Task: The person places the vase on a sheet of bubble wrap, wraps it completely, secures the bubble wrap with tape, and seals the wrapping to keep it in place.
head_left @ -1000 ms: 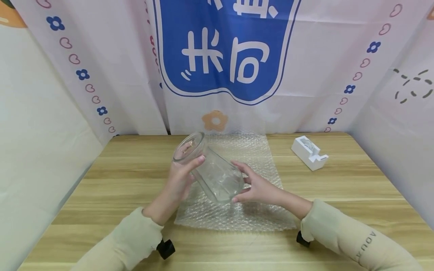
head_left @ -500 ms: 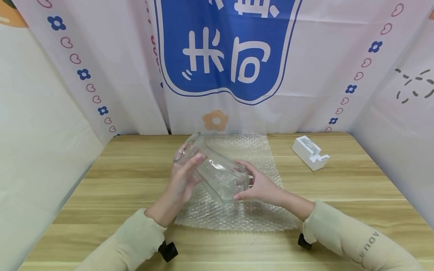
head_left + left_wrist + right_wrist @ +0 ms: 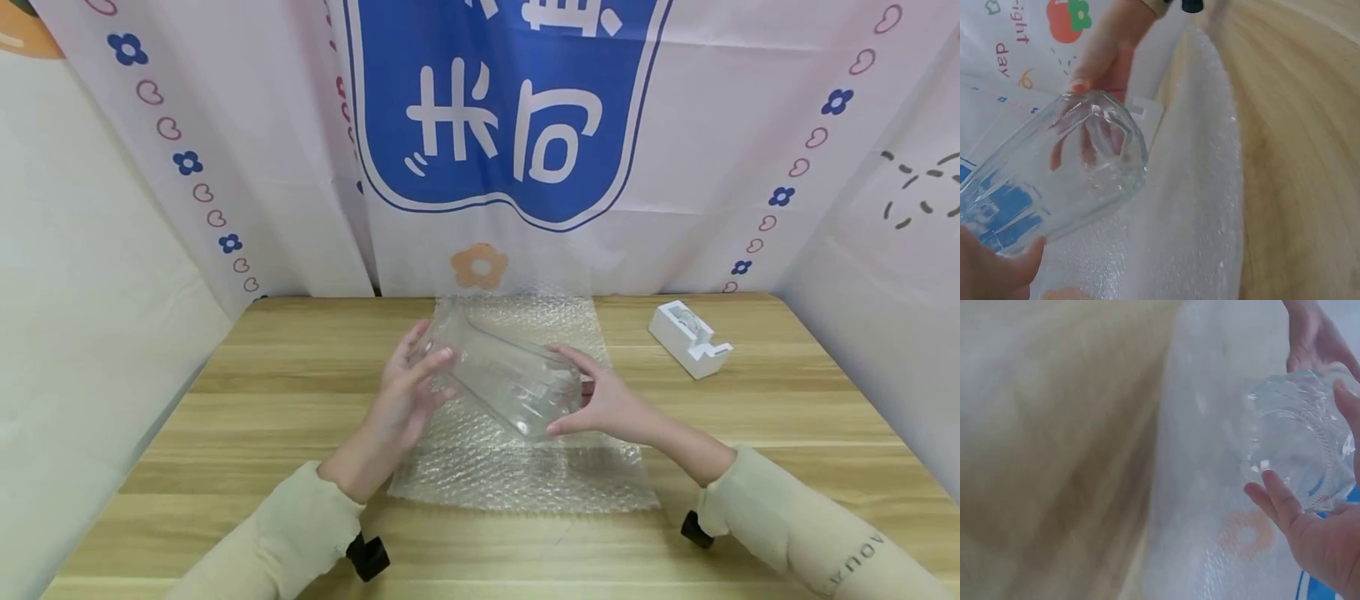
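A clear glass vase (image 3: 506, 375) is held tilted on its side above a sheet of bubble wrap (image 3: 517, 487). My left hand (image 3: 401, 396) grips it near the mouth end, thumb on the near side. At the base end my right hand (image 3: 615, 404) holds it between thumb and fingers. In the left wrist view, the fingers of the right hand (image 3: 1107, 72) show through the thick glass bottom. The right wrist view looks onto the round base of the vase (image 3: 1294, 440), with the right fingertips against its edge.
A white tape dispenser (image 3: 690, 340) with a roll of tape stands at the right rear of the wooden table (image 3: 285, 433). The bubble wrap reaches the back edge, where a printed curtain (image 3: 300, 167) hangs. More cloth closes off both sides.
The vase has turned flatter, its base swinging right and slightly up, and its mouth now faces away from view. The right hand has moved right with the base; the left stays near the mouth.
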A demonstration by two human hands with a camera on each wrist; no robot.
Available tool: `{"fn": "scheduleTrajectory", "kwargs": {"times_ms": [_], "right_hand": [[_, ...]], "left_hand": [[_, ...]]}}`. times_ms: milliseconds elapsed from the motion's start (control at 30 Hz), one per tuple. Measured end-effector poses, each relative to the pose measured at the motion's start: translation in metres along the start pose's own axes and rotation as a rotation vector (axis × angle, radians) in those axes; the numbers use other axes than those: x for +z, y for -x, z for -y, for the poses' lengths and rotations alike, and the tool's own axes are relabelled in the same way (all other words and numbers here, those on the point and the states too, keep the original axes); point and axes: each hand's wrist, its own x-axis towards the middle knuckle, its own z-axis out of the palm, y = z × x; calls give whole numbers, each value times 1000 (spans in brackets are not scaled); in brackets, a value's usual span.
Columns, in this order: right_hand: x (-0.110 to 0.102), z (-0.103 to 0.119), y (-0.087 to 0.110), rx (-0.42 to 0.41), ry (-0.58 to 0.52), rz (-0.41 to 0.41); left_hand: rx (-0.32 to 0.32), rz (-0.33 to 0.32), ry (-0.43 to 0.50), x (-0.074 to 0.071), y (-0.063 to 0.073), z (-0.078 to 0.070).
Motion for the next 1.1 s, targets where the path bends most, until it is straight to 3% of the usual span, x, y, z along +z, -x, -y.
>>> {"fn": "scheduleTrajectory", "kwargs": {"times_ms": [200,467,600,933,1100], "right_hand": [[-17,4,6,-61,192,2],[-29,10,11,-173,491,-18],[-30,12,12,-210,604,-12],[-24,11,16,-181,689,31],[-22,7,18,-193,684,40]], "left_hand": [[-77,82,-112,-7,0,2],[-229,144,-437,-18,-8,6],[-283,174,-540,-26,-10,9],[-319,222,-687,-38,-8,19],[-329,227,-695,-43,-6,23]]}}
